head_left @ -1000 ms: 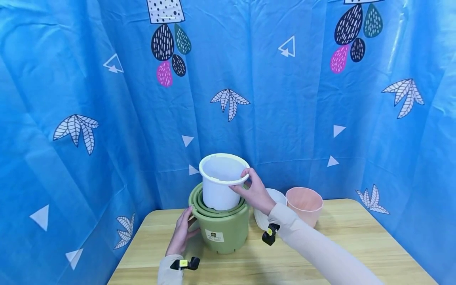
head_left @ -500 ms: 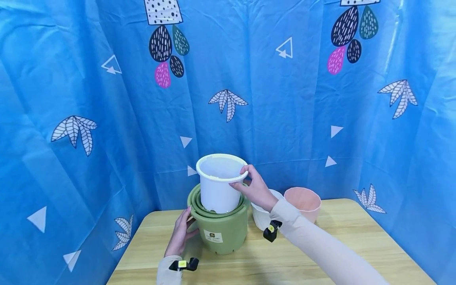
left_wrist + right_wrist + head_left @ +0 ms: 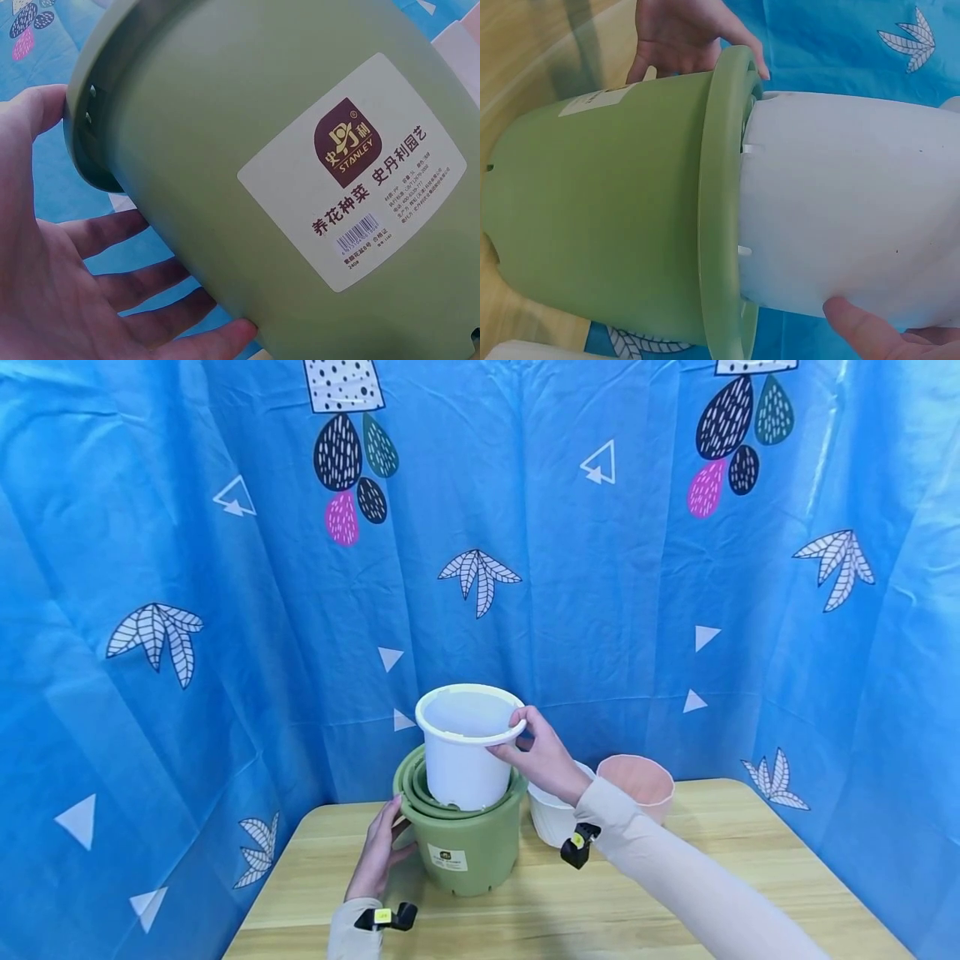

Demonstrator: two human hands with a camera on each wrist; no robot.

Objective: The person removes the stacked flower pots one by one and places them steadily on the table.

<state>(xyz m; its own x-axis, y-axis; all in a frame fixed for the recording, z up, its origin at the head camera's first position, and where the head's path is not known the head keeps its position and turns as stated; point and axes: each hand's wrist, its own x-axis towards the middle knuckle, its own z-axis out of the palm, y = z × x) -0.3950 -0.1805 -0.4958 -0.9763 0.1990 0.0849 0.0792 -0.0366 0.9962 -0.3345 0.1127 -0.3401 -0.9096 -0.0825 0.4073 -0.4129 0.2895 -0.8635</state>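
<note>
In the head view, a white flower pot [image 3: 467, 774] stands upright over the mouth of a green flower pot [image 3: 474, 852], which has more green pots nested inside. My right hand [image 3: 546, 763] pinches the white pot's rim at its right side, thumb outside and fingers over the edge. The white pot's base lies about level with the green rims. My left hand [image 3: 375, 850] holds the green pot's left side. In the left wrist view, its thumb is on the rim and its spread fingers touch the wall, beside a printed label [image 3: 352, 172].
Behind my right forearm are a white ribbed pot [image 3: 551, 817] and a pink pot [image 3: 637, 781], standing side by side on the wooden table [image 3: 735, 852]. A blue patterned curtain [image 3: 600, 568] surrounds the table at the back and sides.
The white pot has sunk slightly toward the green stack over the past second, and my right hand stays at its rim. My left hand keeps its place on the green pot.
</note>
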